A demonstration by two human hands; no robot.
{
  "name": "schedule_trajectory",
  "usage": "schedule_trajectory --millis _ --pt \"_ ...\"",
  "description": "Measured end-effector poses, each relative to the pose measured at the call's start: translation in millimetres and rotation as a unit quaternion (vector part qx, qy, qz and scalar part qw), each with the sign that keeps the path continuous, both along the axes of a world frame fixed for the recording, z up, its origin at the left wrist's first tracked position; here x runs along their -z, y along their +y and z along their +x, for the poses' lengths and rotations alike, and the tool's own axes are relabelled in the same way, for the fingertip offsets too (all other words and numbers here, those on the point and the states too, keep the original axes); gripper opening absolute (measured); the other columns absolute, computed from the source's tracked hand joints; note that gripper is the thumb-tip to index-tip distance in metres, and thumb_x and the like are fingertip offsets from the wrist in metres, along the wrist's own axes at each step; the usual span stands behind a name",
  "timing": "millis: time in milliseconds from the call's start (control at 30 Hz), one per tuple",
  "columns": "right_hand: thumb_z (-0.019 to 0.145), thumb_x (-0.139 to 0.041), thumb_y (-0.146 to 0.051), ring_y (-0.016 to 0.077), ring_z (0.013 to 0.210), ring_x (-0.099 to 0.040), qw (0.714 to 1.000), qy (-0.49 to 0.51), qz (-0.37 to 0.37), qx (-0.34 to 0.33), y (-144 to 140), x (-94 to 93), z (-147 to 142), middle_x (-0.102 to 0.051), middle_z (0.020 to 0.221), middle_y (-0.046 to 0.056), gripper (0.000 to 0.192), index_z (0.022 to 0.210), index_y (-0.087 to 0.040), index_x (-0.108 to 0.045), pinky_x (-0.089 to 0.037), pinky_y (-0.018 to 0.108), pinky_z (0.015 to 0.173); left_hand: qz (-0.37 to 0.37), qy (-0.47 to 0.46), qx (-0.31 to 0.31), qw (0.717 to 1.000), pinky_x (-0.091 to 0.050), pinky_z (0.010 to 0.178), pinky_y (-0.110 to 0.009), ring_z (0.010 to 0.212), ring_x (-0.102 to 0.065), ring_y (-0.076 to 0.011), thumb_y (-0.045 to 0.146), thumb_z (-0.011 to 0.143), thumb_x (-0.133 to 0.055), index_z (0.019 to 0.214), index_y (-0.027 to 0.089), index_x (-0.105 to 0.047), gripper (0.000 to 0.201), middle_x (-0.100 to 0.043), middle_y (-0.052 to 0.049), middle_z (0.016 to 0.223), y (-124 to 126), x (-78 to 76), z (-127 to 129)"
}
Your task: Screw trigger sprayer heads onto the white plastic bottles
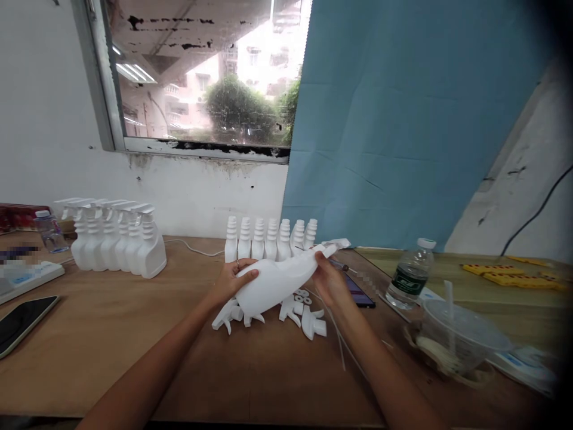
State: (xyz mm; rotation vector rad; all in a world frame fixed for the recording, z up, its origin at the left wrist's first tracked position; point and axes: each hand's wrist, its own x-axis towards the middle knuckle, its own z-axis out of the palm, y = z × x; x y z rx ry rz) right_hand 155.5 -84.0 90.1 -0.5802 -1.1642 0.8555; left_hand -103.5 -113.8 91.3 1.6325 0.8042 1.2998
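Observation:
A white spray bottle (277, 278) is held tilted over the table, its base toward the left and its trigger head (336, 243) at the upper right. My left hand (237, 278) grips the body near the base, thumb on top. Around the neck, just below the head, my right hand (329, 276) is closed. Beneath the bottle lie several loose trigger sprayer heads (313, 322) and a few small white rings (302, 296). Thin white tubes (342, 340) run along beside my right forearm.
Behind my hands stands a row of white bottles without heads (257, 239). Bottles with sprayer heads (119, 242) stand at the left. A phone (24, 322) lies at the left edge; a water bottle (409, 275) and a lidded plastic cup (461, 334) stand at the right.

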Motion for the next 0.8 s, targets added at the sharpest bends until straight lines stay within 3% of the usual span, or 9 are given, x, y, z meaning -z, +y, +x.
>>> schedule_trajectory --millis 167,233,333,467,567,700,800 --pt "0.069 -0.077 -0.047 0.0259 0.103 -0.063 0.992 0.048 0.01 -0.118 -18 -14.5 -9 -0.069 0.101 0.005 0.035 0.094 -0.024 -0.067 -0.048 0.044 0.098 -0.157 -0.01 0.083 0.984 -0.048 0.05 -0.027 0.06 -0.064 -0.0222 0.055 0.073 -0.07 0.087 0.009 -0.071 0.047 -0.07 -0.012 0.075 14 -1.2 -13" --pt "0.071 -0.077 -0.045 0.0227 0.101 -0.063 0.978 0.119 0.03 -0.171 -25 -25.6 -10 -0.068 0.1 0.002 0.033 0.097 -0.027 -0.066 -0.048 0.044 0.099 -0.213 -0.007 0.107 0.971 -0.049 0.045 -0.031 0.055 -0.064 -0.0257 0.049 0.072 -0.072 0.084 0.007 -0.07 0.044 -0.07 -0.014 0.072 19 -1.7 -29" --pt "0.081 -0.071 -0.034 0.0156 0.095 -0.064 0.947 0.254 0.049 -0.192 -29 -40.5 -2 -0.067 0.093 -0.002 0.02 0.098 -0.026 -0.064 -0.051 0.039 0.097 -0.247 -0.046 0.099 0.963 -0.05 0.042 -0.033 0.052 -0.065 -0.0269 0.04 0.072 -0.073 0.089 0.006 -0.069 0.038 -0.071 -0.013 0.07 27 2.5 -61" --pt "0.084 -0.064 -0.018 0.0082 0.068 -0.059 0.93 0.307 0.034 -0.2 -23 -48.6 24 -0.058 0.073 -0.003 0.008 0.09 -0.021 -0.061 -0.056 0.023 0.071 -0.178 -0.187 -0.002 0.966 -0.049 0.043 -0.027 0.053 -0.063 -0.0202 0.05 0.086 -0.055 0.095 0.009 -0.066 0.043 -0.069 -0.007 0.069 45 13.9 -100" --pt "0.083 -0.063 -0.019 0.0049 0.046 -0.043 0.952 0.254 -0.035 -0.168 -19 -49.9 45 -0.043 0.059 -0.007 0.007 0.084 -0.019 -0.057 -0.043 0.014 0.043 -0.085 -0.291 -0.101 0.947 -0.052 0.055 -0.025 0.064 -0.064 -0.0158 0.056 0.092 -0.043 0.102 0.017 -0.062 0.045 -0.07 -0.003 0.08 63 22.7 -115" --pt "0.08 -0.066 -0.027 0.0025 0.034 -0.023 0.976 0.129 -0.17 -0.044 -18 -53.0 66 -0.03 0.051 -0.011 0.015 0.08 -0.018 -0.054 -0.022 0.011 0.029 -0.012 -0.329 -0.193 0.924 -0.052 0.078 -0.026 0.092 -0.065 -0.0176 0.056 0.081 -0.063 0.104 0.018 -0.06 0.044 -0.07 -0.002 0.095 86 38.9 -119" --pt "0.073 -0.074 -0.031 0.0015 0.031 -0.015 0.976 0.095 -0.195 -0.009 -21 -56.9 72 -0.026 0.046 -0.013 0.029 0.073 -0.02 -0.047 -0.013 0.012 0.026 -0.004 -0.304 -0.259 0.917 -0.052 0.082 -0.029 0.097 -0.064 -0.0208 0.048 0.066 -0.079 0.099 0.016 -0.062 0.049 -0.07 -0.005 0.098 96 54.7 -119"
